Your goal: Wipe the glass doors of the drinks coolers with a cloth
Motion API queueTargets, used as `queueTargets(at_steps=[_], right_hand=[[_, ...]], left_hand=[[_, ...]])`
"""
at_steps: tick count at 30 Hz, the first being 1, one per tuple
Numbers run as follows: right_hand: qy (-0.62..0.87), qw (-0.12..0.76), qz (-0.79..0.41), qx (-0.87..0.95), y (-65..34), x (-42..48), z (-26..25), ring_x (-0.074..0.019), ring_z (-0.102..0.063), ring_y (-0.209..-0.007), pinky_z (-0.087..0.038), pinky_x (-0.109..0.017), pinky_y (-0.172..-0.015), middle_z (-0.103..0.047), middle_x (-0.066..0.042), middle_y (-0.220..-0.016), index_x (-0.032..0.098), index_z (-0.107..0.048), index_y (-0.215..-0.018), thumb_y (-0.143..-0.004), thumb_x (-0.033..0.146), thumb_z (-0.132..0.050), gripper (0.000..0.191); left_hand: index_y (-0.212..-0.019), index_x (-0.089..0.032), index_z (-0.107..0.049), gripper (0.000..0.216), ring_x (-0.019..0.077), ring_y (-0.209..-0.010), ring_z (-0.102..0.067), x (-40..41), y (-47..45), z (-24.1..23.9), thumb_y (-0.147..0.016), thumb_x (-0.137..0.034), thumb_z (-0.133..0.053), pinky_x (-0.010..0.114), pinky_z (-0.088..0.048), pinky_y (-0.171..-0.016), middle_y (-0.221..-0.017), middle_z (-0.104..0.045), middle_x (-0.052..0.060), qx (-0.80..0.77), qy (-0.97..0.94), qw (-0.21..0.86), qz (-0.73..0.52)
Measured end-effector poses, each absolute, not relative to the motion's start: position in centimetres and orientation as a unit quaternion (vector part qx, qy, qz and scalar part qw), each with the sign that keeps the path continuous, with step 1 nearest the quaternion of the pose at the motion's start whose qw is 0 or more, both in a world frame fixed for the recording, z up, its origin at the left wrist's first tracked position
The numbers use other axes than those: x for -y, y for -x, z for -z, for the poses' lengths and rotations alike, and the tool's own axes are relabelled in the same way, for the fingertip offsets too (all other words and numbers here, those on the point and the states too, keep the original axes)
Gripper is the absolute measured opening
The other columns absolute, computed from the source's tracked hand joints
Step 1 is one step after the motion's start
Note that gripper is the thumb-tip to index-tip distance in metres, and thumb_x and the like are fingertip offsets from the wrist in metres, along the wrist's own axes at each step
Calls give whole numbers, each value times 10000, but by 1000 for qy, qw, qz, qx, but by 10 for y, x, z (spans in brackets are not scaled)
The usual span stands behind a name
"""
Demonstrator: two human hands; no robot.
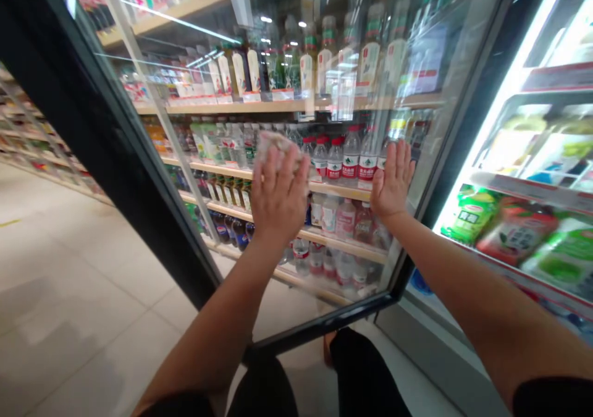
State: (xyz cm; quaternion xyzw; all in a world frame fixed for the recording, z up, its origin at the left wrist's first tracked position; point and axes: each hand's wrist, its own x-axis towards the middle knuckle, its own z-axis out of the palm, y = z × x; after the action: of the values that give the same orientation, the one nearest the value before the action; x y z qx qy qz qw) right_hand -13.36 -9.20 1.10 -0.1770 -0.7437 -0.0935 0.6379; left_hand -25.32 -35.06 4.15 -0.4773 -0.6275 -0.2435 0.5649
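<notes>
A crumpled, pale pinkish cloth [274, 140] is spread under my left hand [278, 197], which presses it flat against the glass door [259, 324] of a fridge. The cloth peeks out past the fingertips, and the rest of it is covered by the palm. To the right, my right hand [393, 181] lies with straight fingers on the same pane, near the door's right frame, holding nothing. The door stands swung out, tilted in my view by its dark frame. Bottles on shelves show through or reflect in the glass.
At the right, the lit fridge interior [551, 182] holds green and red packs [516, 228] on shelves. Further shelving [50, 133] runs along the left, beyond pale floor tiles [69, 281]. My dark-clad legs [365, 374] stand just below the door's bottom edge.
</notes>
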Motion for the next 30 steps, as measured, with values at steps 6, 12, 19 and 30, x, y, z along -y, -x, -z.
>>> queueTargets(at_steps=[6, 12, 19, 30], right_hand=[[181, 645, 100, 736, 135, 92, -11, -284, -178, -1594, -226, -615, -1249, -293, -166, -1679, 178, -165, -1653, -1068, 395, -193, 625], [191, 639, 111, 736, 137, 91, -10, -257, -173, -1595, -225, -589, -1256, -281, -137, -1688, 209, -125, -1655, -1055, 366, -211, 625], [205, 626, 85, 747, 135, 96, -12, -261, -163, -1596, -175, -577, -1275, -282, -133, -1686, 179, -187, -1641, -1029, 345, -220, 635], [191, 642, 112, 734, 137, 94, -10, -257, -153, -1599, -200, -577, -1267, -264, -125, -1694, 199, -118, -1656, -1041, 334, -218, 637]], left_hand=[[-1625, -211, -278, 704, 303, -1595, 63, 338, 243, -54, -960, -153, -502, 612, -44, -1308, -1709, -225, 75, 637, 465, 534, 304], [-1594, -233, -352, 626, 200, -1598, -72, 319, 239, -23, -984, -135, -453, 452, -82, -1337, -1648, -379, 27, 587, 583, 540, 153], [-1608, -240, -335, 685, 289, -1602, -18, 356, 251, -52, -954, -164, -525, 566, -104, -1317, -1702, -231, 54, 639, 441, 576, 257], [-1590, -223, -382, 671, 336, -1586, -163, 407, 275, -31, -942, -183, -554, 600, -189, -1282, -1665, -333, 103, 641, 394, 605, 260]])
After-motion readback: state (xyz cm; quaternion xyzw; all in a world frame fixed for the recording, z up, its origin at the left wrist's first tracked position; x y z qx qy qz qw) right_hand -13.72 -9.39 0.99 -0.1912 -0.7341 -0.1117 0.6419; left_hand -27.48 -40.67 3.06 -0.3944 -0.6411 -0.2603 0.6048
